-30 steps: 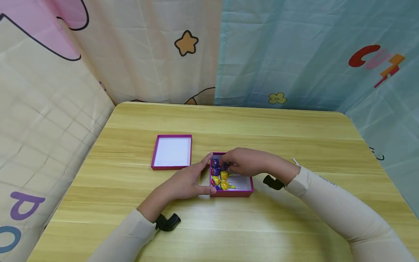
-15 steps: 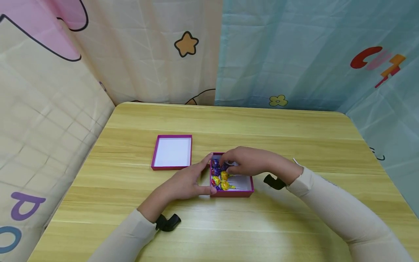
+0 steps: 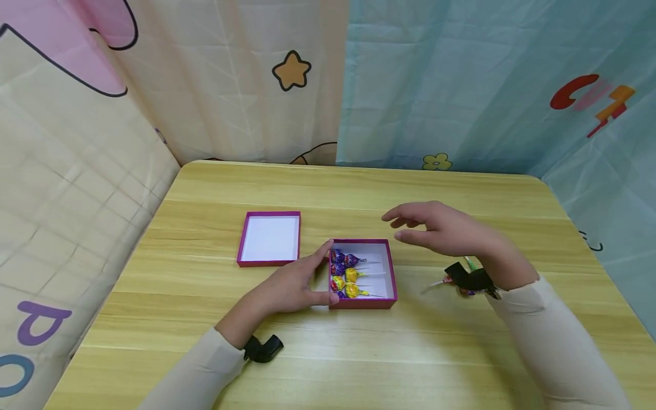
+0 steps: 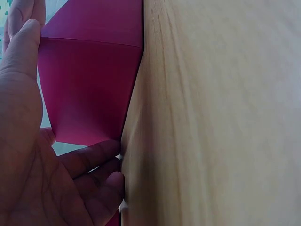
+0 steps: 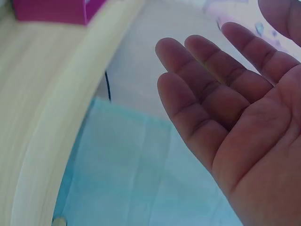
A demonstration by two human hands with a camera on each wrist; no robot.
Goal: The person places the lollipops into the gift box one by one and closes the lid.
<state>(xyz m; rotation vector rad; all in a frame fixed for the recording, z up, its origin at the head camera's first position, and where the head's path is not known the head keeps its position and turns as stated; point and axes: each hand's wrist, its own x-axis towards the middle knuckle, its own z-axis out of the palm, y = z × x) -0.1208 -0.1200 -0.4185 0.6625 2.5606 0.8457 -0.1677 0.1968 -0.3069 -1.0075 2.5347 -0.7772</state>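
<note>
An open magenta box (image 3: 388, 267) with a white inside sits mid-table and holds several purple and yellow wrapped lollipops (image 3: 345, 274) along its left side. My left hand (image 3: 299, 282) rests flat against the box's left wall, index finger at the far corner, thumb at the near corner. In the left wrist view the palm (image 4: 28, 141) lies beside the magenta wall (image 4: 89, 84). My right hand (image 3: 435, 228) hovers above the table, right of and beyond the box, fingers straight and empty. The right wrist view shows its bare open palm (image 5: 225, 108).
The box's lid (image 3: 269, 238) lies upturned to the left of the box. A few loose lollipops (image 3: 435, 283) lie on the table under my right wrist, partly hidden. Patterned curtains close in the wooden table (image 3: 359, 188) at the back and sides.
My right hand has come up out of the box and moved right and away, now empty. The lollipops in the box show fully. The left hand and box have not moved.
</note>
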